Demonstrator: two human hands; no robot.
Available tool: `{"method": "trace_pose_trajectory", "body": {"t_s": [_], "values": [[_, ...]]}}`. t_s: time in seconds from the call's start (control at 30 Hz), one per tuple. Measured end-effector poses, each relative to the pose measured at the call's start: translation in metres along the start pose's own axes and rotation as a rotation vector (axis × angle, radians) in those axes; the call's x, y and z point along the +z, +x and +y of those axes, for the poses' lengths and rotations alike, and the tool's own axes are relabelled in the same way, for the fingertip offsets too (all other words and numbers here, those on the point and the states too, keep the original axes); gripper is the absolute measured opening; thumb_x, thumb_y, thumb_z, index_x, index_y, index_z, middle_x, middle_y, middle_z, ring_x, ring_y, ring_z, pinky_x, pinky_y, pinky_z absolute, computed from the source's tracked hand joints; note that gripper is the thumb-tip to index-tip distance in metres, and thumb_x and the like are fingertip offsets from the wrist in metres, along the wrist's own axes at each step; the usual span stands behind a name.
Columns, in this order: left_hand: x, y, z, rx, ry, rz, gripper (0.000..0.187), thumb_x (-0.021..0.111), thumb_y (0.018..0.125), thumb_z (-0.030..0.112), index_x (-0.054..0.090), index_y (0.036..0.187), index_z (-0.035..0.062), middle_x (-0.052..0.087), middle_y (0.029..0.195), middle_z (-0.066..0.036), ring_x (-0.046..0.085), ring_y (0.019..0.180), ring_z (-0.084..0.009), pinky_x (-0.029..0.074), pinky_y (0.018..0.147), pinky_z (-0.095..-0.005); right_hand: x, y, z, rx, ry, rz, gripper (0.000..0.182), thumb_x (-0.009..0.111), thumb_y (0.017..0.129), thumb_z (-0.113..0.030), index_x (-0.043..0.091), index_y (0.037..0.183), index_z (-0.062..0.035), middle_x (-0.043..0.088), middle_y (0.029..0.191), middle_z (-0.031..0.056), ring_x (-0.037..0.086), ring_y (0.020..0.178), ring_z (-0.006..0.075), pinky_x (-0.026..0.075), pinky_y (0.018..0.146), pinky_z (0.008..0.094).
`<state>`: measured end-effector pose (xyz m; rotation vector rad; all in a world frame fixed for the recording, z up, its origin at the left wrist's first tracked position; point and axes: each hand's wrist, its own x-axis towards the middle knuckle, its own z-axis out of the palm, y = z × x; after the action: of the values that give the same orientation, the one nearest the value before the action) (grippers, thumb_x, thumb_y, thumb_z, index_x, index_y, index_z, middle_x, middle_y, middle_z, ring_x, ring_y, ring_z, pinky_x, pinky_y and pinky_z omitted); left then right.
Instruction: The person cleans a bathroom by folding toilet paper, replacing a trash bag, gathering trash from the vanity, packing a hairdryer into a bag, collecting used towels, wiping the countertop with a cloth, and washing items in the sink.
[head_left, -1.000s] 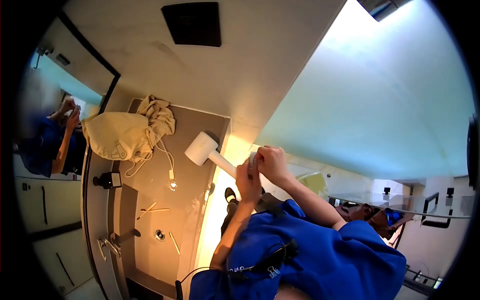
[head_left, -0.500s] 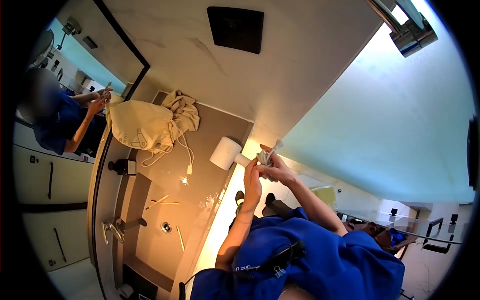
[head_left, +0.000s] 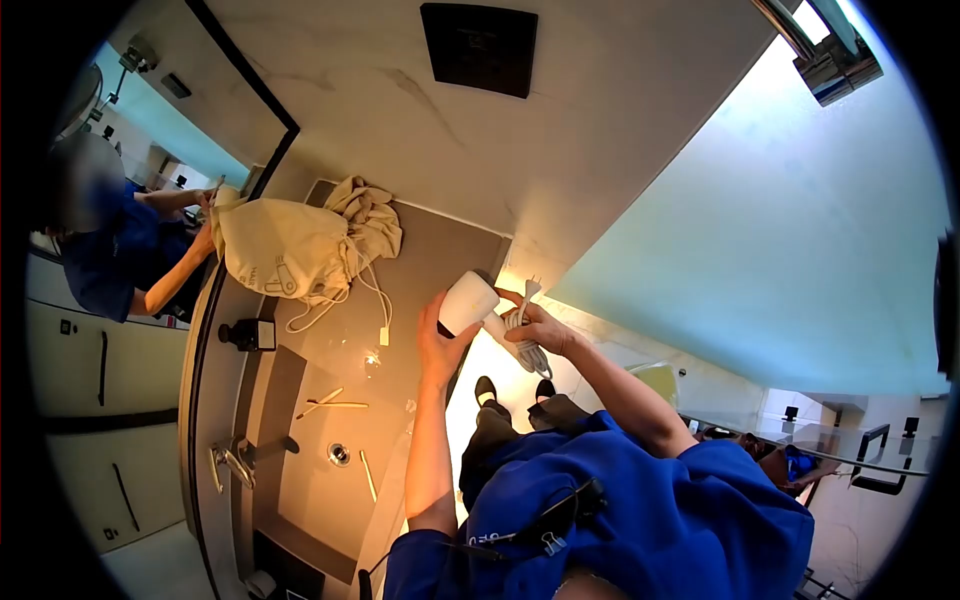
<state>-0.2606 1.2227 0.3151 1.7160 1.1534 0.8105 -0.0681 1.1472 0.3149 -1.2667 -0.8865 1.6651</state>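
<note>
A white hair dryer point(head_left: 468, 304) is held over the front edge of the counter. My left hand point(head_left: 440, 345) wraps around its barrel from the left. Its handle points right toward my right hand point(head_left: 543, 330), whose fingers are closed around the coiled grey cord point(head_left: 533, 358). The plug point(head_left: 531, 287) sticks up above those fingers. Behind the dryer, on the counter, lies a cream drawstring bag point(head_left: 285, 248) with a hair dryer drawing printed on it and loose cords hanging from it.
The sink basin point(head_left: 320, 500) holds several toothbrush-like sticks point(head_left: 368, 475) around the drain. A faucet point(head_left: 232, 463) and a dark bottle point(head_left: 247, 335) stand by the mirror point(head_left: 110, 370). A frosted glass panel point(head_left: 760, 250) rises at the right.
My left hand has moved from the cord to the dryer's barrel. The dryer has shifted slightly right, and the cord bundle now hangs lower from my right hand.
</note>
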Motion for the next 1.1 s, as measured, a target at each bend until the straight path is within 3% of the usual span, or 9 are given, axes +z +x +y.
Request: {"method": "trace_pose_trajectory", "body": {"t_s": [0.2,0.4,0.5,0.57,0.7,0.73,0.9,1.0,1.1], "values": [[0.015,0.003,-0.011,-0.166,-0.377,0.075,0.038,0.04,0.096,0.028,0.061,0.099,-0.0034,0.057,0.093,-0.007,0.054,0.084,-0.0155,0.044,0.071,-0.0287,0.009,-0.042,-0.011,-0.014,0.134,0.13,0.085,0.059,0.062,-0.006,0.026,0.141,-0.0087,0.049,0.092,0.0069,0.049,0.084,0.0181,0.04,0.077,0.0282],[0.039,0.003,0.022,-0.35,-0.562,-0.103,0.03,0.049,0.093,0.028,0.056,0.107,0.0032,0.056,0.092,-0.007,0.054,0.079,-0.0129,0.047,0.062,-0.0252,0.014,-0.074,-0.019,0.001,0.105,0.287,0.083,0.059,0.066,-0.006,0.023,0.14,-0.0076,0.048,0.096,0.0065,0.05,0.086,0.0175,0.041,0.076,0.0277],[0.059,-0.005,0.038,-0.242,-0.621,0.028,0.031,0.057,0.089,0.026,0.05,0.11,0.0053,0.055,0.093,-0.008,0.055,0.077,-0.0138,0.05,0.058,-0.026,0.015,-0.083,-0.007,-0.085,0.308,0.266,0.084,0.061,0.069,-0.007,0.019,0.142,-0.011,0.048,0.106,0.0087,0.051,0.092,0.0197,0.044,0.078,0.0316],[0.065,-0.004,0.039,-0.369,-0.773,0.106,0.03,0.057,0.088,0.025,0.047,0.11,0.0072,0.055,0.098,-0.01,0.058,0.08,-0.0183,0.053,0.056,-0.0282,0.029,-0.096,-0.006,-0.122,0.803,0.202,0.088,0.064,0.07,-0.008,0.016,0.143,-0.0166,0.047,0.118,0.0149,0.055,0.096,0.0269,0.051,0.074,0.0422],[0.075,-0.012,0.017,-0.15,-0.535,0.035,0.027,0.051,0.092,0.028,0.054,0.107,0.0055,0.055,0.093,-0.004,0.05,0.085,-0.0115,0.042,0.075,-0.0245,0.032,-0.103,0.008,0.011,0.709,0.111,0.09,0.063,0.063,-0.008,0.019,0.141,-0.0105,0.051,0.113,0.0172,0.06,0.075,0.0241,0.054,0.064,0.0397],[0.064,-0.01,0.021,-0.252,-0.544,-0.016,0.029,0.048,0.093,0.029,0.056,0.106,0.0041,0.055,0.09,-0.003,0.049,0.088,-0.0106,0.04,0.078,-0.0248,0.031,-0.105,0.004,0.03,0.624,0.126,0.088,0.062,0.06,-0.009,0.023,0.139,-0.0074,0.053,0.11,0.0159,0.059,0.072,0.0215,0.053,0.065,0.0362],[-0.031,0.058,-0.023,-0.027,0.058,0.506,0.026,0.06,0.081,0.021,0.057,0.097,0.0002,0.053,0.084,-0.013,0.05,0.08,-0.0257,0.041,0.075,-0.0361,0.034,-0.112,0.005,0.1,0.416,0.227,0.09,0.065,0.057,-0.009,0.025,0.138,-0.007,0.053,0.104,0.0133,0.059,0.074,0.0202,0.051,0.066,0.0338],[-0.096,0.107,-0.053,0.069,0.471,0.832,0.024,0.061,0.077,0.016,0.055,0.092,-0.0008,0.049,0.099,-0.022,0.047,0.096,-0.0351,0.038,0.082,-0.0442,0.041,-0.114,0.0,0.141,0.323,0.278,0.09,0.066,0.059,-0.007,0.024,0.139,-0.0061,0.054,0.105,0.0127,0.054,0.087,0.0204,0.046,0.077,0.0333],[-0.124,0.13,-0.079,0.036,0.632,0.743,0.025,0.062,0.074,0.012,0.055,0.093,-0.0017,0.052,0.094,-0.021,0.051,0.091,-0.036,0.041,0.077,-0.044,0.048,-0.114,0.002,0.174,0.309,0.34,0.094,0.067,0.059,-0.004,0.022,0.141,-0.0056,0.054,0.105,0.0132,0.052,0.094,0.022,0.044,0.083,0.0334]]}}
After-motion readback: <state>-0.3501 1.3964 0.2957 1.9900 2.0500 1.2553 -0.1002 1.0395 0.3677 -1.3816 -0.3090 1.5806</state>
